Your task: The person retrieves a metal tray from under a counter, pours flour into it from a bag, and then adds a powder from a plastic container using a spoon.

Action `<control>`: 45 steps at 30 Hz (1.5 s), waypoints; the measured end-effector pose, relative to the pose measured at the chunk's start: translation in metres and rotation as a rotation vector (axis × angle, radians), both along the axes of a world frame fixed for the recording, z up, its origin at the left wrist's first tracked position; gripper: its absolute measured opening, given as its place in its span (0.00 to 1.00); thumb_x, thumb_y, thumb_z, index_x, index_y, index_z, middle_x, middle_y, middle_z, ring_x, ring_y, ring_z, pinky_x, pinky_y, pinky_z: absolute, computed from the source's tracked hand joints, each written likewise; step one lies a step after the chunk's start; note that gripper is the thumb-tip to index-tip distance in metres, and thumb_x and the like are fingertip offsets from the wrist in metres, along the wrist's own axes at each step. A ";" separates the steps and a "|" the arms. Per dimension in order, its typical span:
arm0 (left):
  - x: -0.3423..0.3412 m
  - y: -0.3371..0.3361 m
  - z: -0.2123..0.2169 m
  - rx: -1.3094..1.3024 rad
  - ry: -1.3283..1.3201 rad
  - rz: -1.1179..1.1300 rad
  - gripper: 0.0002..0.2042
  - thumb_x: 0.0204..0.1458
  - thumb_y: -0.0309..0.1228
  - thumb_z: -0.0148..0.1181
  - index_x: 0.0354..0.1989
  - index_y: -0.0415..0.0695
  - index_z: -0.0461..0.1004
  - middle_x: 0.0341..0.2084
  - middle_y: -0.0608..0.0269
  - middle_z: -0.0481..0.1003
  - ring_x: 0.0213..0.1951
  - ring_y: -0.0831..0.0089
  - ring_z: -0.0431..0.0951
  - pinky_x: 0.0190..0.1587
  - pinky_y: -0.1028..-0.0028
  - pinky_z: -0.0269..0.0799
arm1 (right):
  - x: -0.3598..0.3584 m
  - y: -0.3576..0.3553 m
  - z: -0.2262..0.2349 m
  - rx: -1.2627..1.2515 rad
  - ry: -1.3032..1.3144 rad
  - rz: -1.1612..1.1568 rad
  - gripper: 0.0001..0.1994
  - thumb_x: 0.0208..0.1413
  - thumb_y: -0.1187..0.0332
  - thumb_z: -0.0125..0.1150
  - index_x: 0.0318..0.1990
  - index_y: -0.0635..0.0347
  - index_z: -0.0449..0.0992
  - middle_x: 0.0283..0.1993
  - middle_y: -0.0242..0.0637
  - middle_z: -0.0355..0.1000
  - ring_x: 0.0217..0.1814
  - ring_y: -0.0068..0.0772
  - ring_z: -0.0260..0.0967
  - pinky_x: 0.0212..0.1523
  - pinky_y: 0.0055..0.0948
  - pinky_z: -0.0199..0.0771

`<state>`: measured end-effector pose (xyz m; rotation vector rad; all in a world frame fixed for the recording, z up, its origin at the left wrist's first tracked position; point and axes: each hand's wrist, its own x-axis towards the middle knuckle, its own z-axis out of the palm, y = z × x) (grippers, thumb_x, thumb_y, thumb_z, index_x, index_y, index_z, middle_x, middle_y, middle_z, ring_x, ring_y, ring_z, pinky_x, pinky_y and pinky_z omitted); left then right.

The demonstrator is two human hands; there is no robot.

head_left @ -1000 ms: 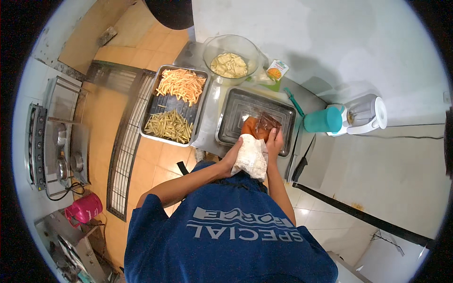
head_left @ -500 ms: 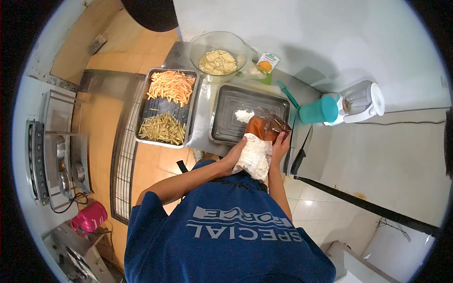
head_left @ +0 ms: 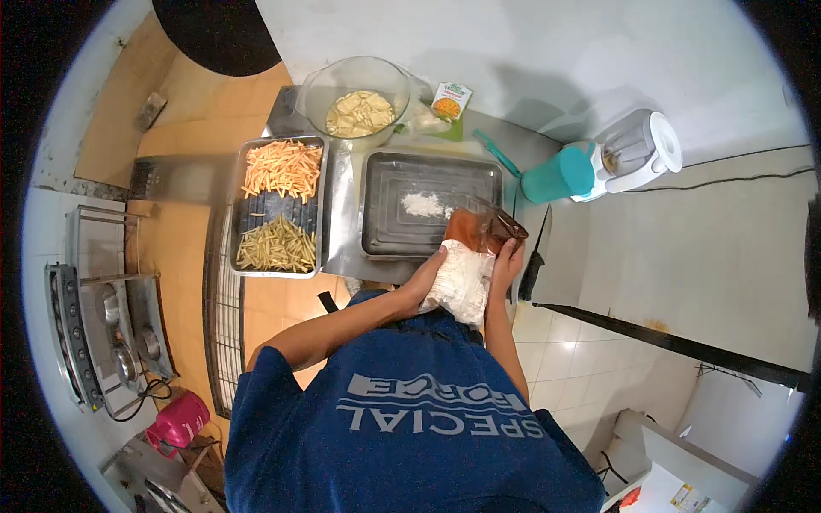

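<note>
Both hands are on a clear plastic bag of white powder [head_left: 462, 282], probably flour, tipped over the near right corner of an empty steel baking tray [head_left: 428, 209]. The left hand [head_left: 425, 275] is cupped around the bag's lower left side, fingers closed on the plastic. The right hand [head_left: 505, 256] grips the upper right edge near the bag's mouth; how tightly, cannot tell. The bag's reddish-brown top [head_left: 479, 229] overhangs the tray rim. A small mound of white powder [head_left: 423, 203] already lies on the tray floor.

Risks, as judged from this view:
- The bag's mouth sits right at the tray's corner, close to the worktop [head_left: 342, 214] edge. A slack fold could send powder over the rim and onto the floor tiles.
- The bag is soft and looks heavy; a sudden slump could dump far more than a sprinkle.
- The teal jug [head_left: 560, 175] and the blender [head_left: 637, 154] stand just right of the tray, within reach of the right elbow.
- A second tray [head_left: 278, 205] with orange and pale vegetable strips lies just left; drifting powder could dust it.
- The glass bowl [head_left: 359, 98] of pale pieces sits behind, well apart from the bag.
</note>
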<state>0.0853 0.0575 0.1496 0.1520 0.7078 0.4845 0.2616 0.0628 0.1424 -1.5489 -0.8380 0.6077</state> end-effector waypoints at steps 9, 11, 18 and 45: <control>0.006 0.003 -0.001 -0.005 -0.018 0.047 0.32 0.66 0.55 0.41 0.65 0.40 0.64 0.58 0.53 0.73 0.56 0.61 0.76 0.61 0.63 0.70 | -0.003 0.009 0.004 -0.040 -0.147 0.010 0.18 0.70 0.62 0.47 0.56 0.70 0.71 0.51 0.47 0.75 0.50 0.38 0.71 0.54 0.34 0.68; -0.001 0.003 -0.001 -0.036 -0.063 0.098 0.32 0.66 0.55 0.41 0.65 0.39 0.63 0.58 0.53 0.73 0.56 0.61 0.76 0.61 0.63 0.70 | -0.008 0.016 0.007 0.009 -0.126 0.061 0.18 0.70 0.62 0.48 0.56 0.68 0.71 0.49 0.46 0.76 0.49 0.38 0.71 0.53 0.34 0.69; -0.012 0.001 0.001 0.051 -0.011 0.142 0.32 0.66 0.55 0.42 0.65 0.39 0.63 0.57 0.54 0.74 0.54 0.61 0.77 0.60 0.63 0.71 | -0.029 0.033 0.019 0.014 -0.005 0.140 0.18 0.71 0.59 0.46 0.52 0.68 0.73 0.44 0.44 0.75 0.44 0.35 0.71 0.49 0.33 0.69; -0.045 0.002 0.014 0.052 0.038 0.210 0.32 0.67 0.55 0.40 0.65 0.39 0.64 0.57 0.54 0.73 0.55 0.63 0.77 0.61 0.65 0.70 | -0.053 0.040 -0.013 0.055 -0.188 0.067 0.21 0.71 0.57 0.45 0.50 0.72 0.70 0.40 0.47 0.73 0.41 0.42 0.70 0.46 0.39 0.69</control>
